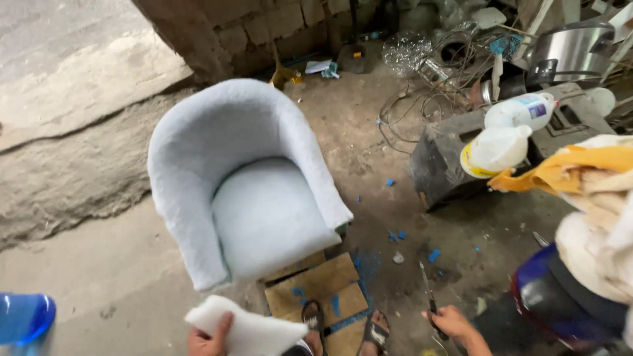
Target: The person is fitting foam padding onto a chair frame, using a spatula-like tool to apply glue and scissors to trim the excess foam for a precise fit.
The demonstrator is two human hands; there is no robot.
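A small light-blue upholstered tub chair [244, 184] stands on flat wooden boards [320, 290] in front of me. My left hand [210, 339], at the bottom edge, grips a white piece of foam or padding [247, 328]. My right hand [452, 323], lower right, is closed on the handle of a thin knife [427, 287] whose blade points up and away. My sandalled feet [343, 326] sit between the hands on the boards. Both hands are apart from the chair.
Two white plastic bottles [504, 135] lie on a dark block at right, beside yellow and white cloth [587, 184]. Tangled wire and a metal pot [573, 49] clutter the back right. A blue container [23, 316] is bottom left. Blue scraps dot the dirt floor.
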